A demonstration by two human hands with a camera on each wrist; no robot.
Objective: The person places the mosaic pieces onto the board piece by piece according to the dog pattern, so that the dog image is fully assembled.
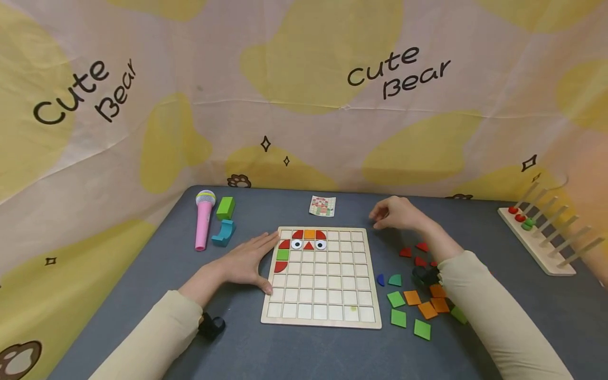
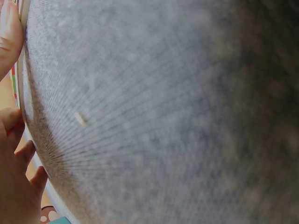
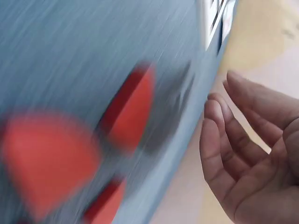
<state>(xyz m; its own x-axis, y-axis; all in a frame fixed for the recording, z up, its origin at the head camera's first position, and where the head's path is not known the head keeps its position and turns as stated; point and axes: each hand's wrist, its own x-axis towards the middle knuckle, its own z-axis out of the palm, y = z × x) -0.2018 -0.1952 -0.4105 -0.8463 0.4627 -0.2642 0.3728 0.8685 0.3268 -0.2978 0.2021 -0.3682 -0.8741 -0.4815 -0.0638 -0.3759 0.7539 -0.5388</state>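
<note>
My left hand [image 1: 243, 262] lies along the left edge of a wooden grid board [image 1: 323, 323], its fingers straight and spread, fingertips and thumb at the rim. Near the board's upper left sit red curved pieces [image 1: 281, 267], a green square [image 1: 282, 254], an orange square [image 1: 310, 234], a red triangle [image 1: 309, 246] and two eye discs [image 1: 296, 244]. Past the board's upper right corner hovers my right hand [image 1: 399, 213], fingers loosely bent. In the right wrist view its thumb and fingers [image 3: 212, 144] stand apart with nothing visible between them. Blurred red pieces [image 3: 128, 114] lie below.
Right of the board lie loose green squares [image 1: 398, 317], orange squares [image 1: 412, 297], red pieces [image 1: 405, 252] and a blue piece [image 1: 381, 280]. A picture card [image 1: 322, 206] is behind the board. A pink microphone [image 1: 203, 221] and blocks [image 1: 225, 208] stand left; a peg rack [image 1: 541, 243] stands right.
</note>
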